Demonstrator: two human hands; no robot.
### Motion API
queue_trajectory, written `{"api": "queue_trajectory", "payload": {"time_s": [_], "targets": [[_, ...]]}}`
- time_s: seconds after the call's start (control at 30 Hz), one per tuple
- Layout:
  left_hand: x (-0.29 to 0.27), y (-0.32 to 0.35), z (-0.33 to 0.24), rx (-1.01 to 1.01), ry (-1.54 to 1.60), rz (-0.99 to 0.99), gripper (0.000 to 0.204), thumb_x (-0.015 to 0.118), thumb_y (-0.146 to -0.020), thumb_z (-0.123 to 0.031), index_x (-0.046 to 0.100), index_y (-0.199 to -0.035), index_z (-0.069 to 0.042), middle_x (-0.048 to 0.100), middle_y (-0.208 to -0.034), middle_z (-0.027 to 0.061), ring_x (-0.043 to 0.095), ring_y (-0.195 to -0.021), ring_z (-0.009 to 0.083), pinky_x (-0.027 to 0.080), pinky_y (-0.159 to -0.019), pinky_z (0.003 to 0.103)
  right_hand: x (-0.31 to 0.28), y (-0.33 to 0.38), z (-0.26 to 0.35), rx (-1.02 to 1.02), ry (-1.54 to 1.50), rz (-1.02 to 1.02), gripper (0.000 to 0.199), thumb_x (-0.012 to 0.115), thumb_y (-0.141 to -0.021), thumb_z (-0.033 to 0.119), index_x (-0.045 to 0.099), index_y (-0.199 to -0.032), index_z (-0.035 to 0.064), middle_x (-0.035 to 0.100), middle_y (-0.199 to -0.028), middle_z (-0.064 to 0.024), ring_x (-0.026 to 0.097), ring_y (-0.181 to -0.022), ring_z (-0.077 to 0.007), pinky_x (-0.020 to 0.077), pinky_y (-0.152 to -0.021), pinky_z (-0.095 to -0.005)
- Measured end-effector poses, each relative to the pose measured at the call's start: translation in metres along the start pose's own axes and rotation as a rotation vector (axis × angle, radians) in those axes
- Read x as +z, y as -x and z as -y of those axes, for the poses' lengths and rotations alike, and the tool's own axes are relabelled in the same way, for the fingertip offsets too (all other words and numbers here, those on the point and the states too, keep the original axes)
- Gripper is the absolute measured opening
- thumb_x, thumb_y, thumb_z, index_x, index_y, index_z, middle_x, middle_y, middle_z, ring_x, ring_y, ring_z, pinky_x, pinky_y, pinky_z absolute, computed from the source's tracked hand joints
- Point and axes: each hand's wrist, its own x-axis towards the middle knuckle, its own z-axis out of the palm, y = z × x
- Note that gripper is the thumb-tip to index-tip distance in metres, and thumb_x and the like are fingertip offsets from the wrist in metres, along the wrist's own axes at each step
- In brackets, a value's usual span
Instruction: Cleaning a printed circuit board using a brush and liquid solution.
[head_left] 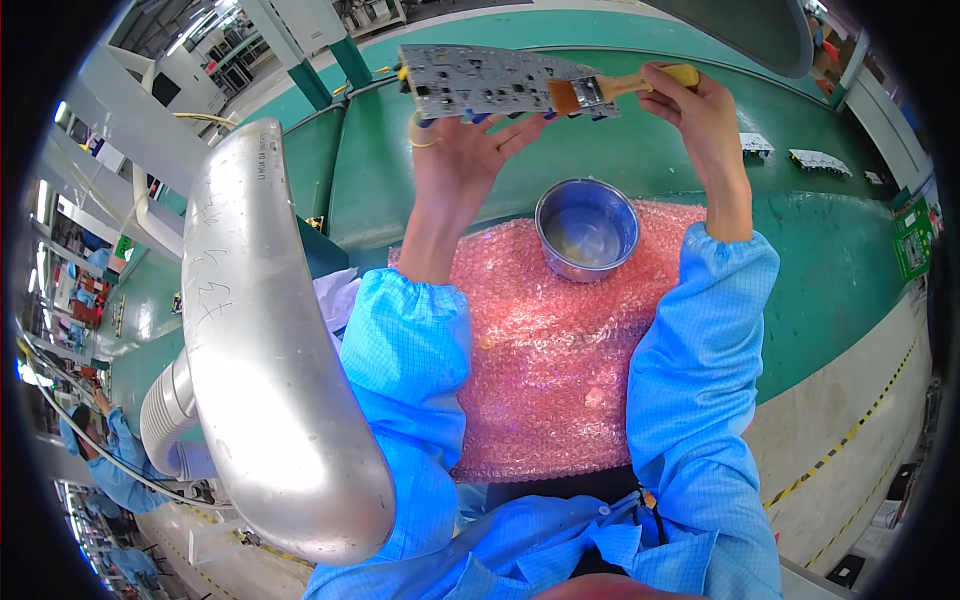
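Observation:
My left hand (462,160) holds a grey circuit board (470,80) up from beneath, its fingers partly hidden behind the board's lower edge. Dark parts dot the board's face. In my right hand (695,105) is a paintbrush (625,86) with a yellow-tipped wooden handle, gripped between thumb and fingers. The brush's orange-brown bristles lie against the right part of the board. Below and between my hands stands a round metal bowl (586,230) with some liquid in it. Pink bubble wrap (560,370) lies under the bowl.
A big silver extraction hood (260,350) on a ribbed hose rises close to my left arm. On the green bench (800,230), more boards (820,162) lie at the right. A dark panel (750,30) hangs at the top right. A person in blue (110,450) sits far left.

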Motion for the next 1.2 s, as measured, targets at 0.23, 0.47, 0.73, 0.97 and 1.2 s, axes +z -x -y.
{"api": "queue_trajectory", "payload": {"time_s": [0.23, 0.47, 0.73, 0.97, 1.2], "targets": [[-0.020, -0.003, -0.011, -0.008, 0.210, -0.080, 0.080, 0.054, -0.084, -0.069, 0.043, -0.134, -0.007, 0.034, -0.144, 0.0306, 0.036, -0.127, 0.0603, 0.042, -0.105, 0.059, -0.029, -0.009, -0.006, 0.031, 0.125, -0.136, 0.028, 0.071, -0.089, 0.013, 0.067, -0.109, -0.0065, 0.066, -0.097, -0.0093, 0.068, -0.087, -0.0159, 0.0579, -0.079, -0.0237], [-0.047, -0.007, -0.017, -0.039, 0.337, -0.153, 0.075, 0.060, -0.087, -0.058, 0.043, -0.129, 0.001, 0.025, -0.146, 0.0355, 0.033, -0.130, 0.0594, 0.043, -0.103, 0.058, -0.035, -0.011, -0.003, -0.105, 0.240, -0.272, 0.022, 0.070, -0.088, 0.009, 0.069, -0.104, -0.0067, 0.068, -0.094, -0.0103, 0.069, -0.084, -0.0161, 0.0587, -0.078, -0.0249], [-0.108, 0.002, 0.002, -0.294, 0.234, -0.492, 0.071, 0.053, -0.092, -0.052, 0.041, -0.131, 0.005, 0.033, -0.140, 0.0417, 0.038, -0.128, 0.0586, 0.038, -0.107, 0.058, -0.033, -0.011, -0.004, -0.156, 0.207, -0.270, 0.019, 0.071, -0.088, 0.009, 0.070, -0.101, -0.0054, 0.069, -0.092, -0.0094, 0.069, -0.082, -0.0159, 0.0590, -0.077, -0.0254], [-0.187, 0.001, 0.023, -0.110, -1.119, -0.630, 0.026, 0.066, -0.081, -0.005, 0.069, -0.106, 0.002, 0.069, -0.096, 0.0130, 0.066, -0.085, 0.0186, 0.052, -0.074, 0.027, -0.019, -0.005, 0.006, -0.169, 0.338, -0.261, 0.020, 0.071, -0.087, 0.011, 0.070, -0.101, -0.0045, 0.069, -0.091, -0.0094, 0.068, -0.079, -0.0149, 0.0575, -0.074, -0.0249], [-0.143, -0.009, 0.007, 0.100, -1.156, -0.600, 0.023, 0.068, -0.078, -0.006, 0.073, -0.100, -0.003, 0.071, -0.091, 0.0090, 0.065, -0.080, 0.0143, 0.051, -0.072, 0.027, -0.008, 0.003, 0.007, -0.268, 0.541, -0.070, 0.020, 0.072, -0.087, 0.016, 0.072, -0.100, 0.0009, 0.071, -0.089, -0.0052, 0.066, -0.079, -0.0092, 0.0519, -0.073, -0.0223]]}}
